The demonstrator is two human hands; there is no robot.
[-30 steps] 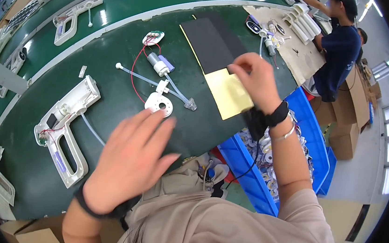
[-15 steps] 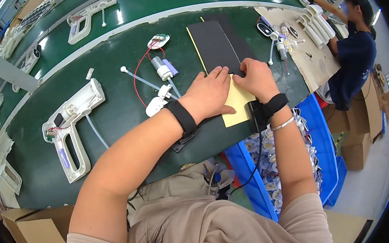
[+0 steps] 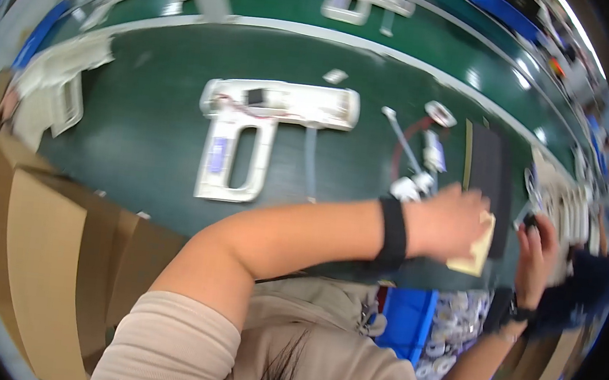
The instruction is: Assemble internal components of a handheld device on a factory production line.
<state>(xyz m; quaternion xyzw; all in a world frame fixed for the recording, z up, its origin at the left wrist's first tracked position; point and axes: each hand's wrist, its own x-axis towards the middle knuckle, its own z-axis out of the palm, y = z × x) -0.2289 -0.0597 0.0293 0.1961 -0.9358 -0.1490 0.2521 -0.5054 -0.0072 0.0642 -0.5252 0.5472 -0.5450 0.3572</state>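
Note:
My left hand [image 3: 446, 224] lies over a yellow backing sheet [image 3: 467, 265], its fingers stretched out and somewhat blurred. The sheet overlaps the near end of a black foam strip sheet [image 3: 489, 160] with a yellow edge. To the right, my right hand [image 3: 537, 258] is raised off the sheet, finger and thumb pinching a small black piece [image 3: 530, 222]. Left of my left hand lies a wired cluster with a motor [image 3: 434, 153], a round white-rimmed part [image 3: 440, 114] and a clear tube [image 3: 402, 139].
A white gun-shaped housing half [image 3: 249, 196] with wires lies on the green table [image 3: 149, 124]. White housing shells [image 3: 71, 105] sit at the left end. Cardboard boxes [image 3: 43, 238] stand at lower left. A blue bin [image 3: 408, 313] of small white parts is below the table edge.
The view has swung, so the table appears shifted and turned. My right hand has left the yellow sheet and moved right with a small black piece; my left hand stays over the sheet.

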